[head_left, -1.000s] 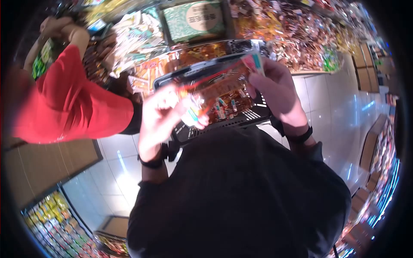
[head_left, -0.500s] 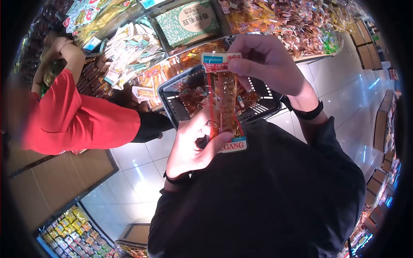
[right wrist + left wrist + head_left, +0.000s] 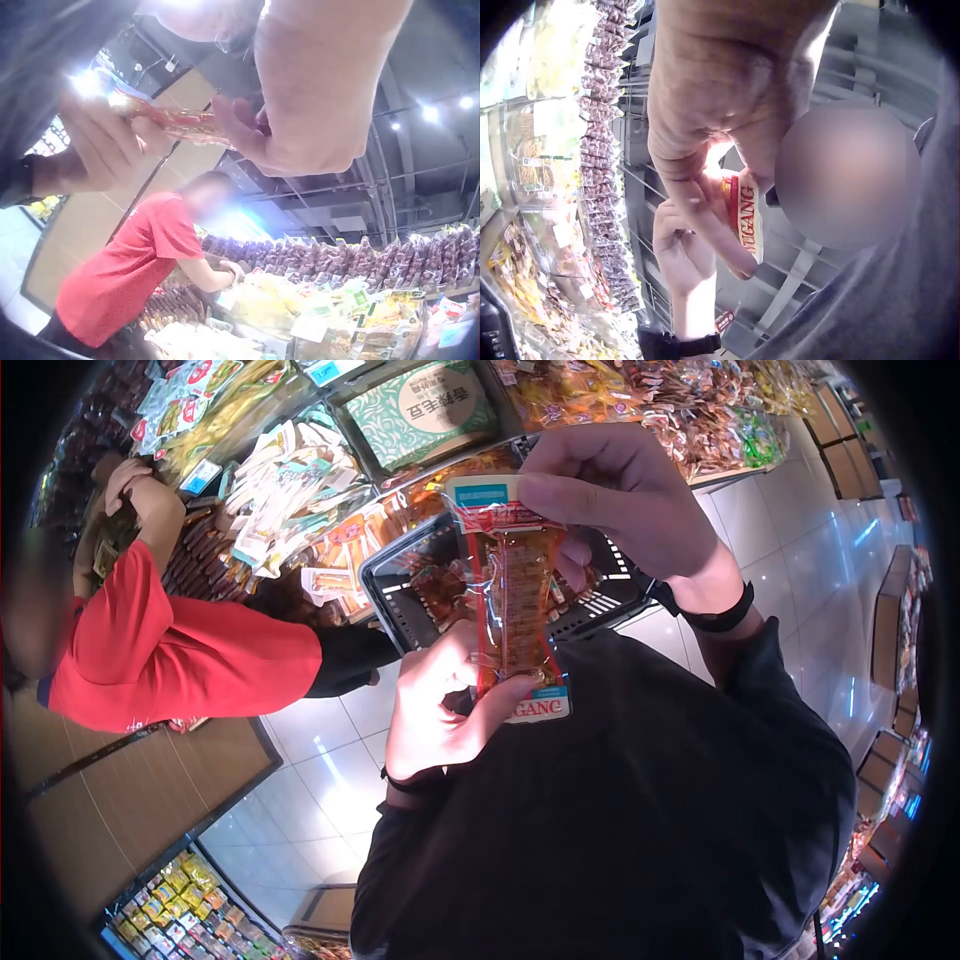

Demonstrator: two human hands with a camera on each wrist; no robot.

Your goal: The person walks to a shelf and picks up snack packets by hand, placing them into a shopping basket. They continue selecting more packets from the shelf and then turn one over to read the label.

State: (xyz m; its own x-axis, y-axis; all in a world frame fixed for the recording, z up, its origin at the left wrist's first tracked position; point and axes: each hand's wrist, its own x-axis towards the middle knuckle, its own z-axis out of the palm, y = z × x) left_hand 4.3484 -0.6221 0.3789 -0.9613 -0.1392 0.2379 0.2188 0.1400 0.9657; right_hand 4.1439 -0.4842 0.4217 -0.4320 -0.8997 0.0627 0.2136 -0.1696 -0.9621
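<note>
A clear packet of brown food with red edges (image 3: pixel 515 600) is stretched upright between both hands in the head view. The right hand (image 3: pixel 630 500) pinches its top end by the blue and white label. At the lower end the left hand (image 3: pixel 445 705) grips it, thumb on the front near red lettering. That lettered end (image 3: pixel 748 217) shows beside the left hand (image 3: pixel 720 112) in the left wrist view. Behind and below the packet is a black basket (image 3: pixel 392 585) holding several similar packets.
A person in a red shirt (image 3: pixel 200 660) leans over the display at the left. Bins of white packets (image 3: pixel 290 495) and brown packets (image 3: pixel 690 430) line the far side, around a green patterned box (image 3: pixel 420 415). Tiled floor (image 3: pixel 780 560) lies to the right.
The packet, blurred and slanted across the basket a second ago, is now upright and sharp. The right hand has moved up and the left hand to the right, both still on it.
</note>
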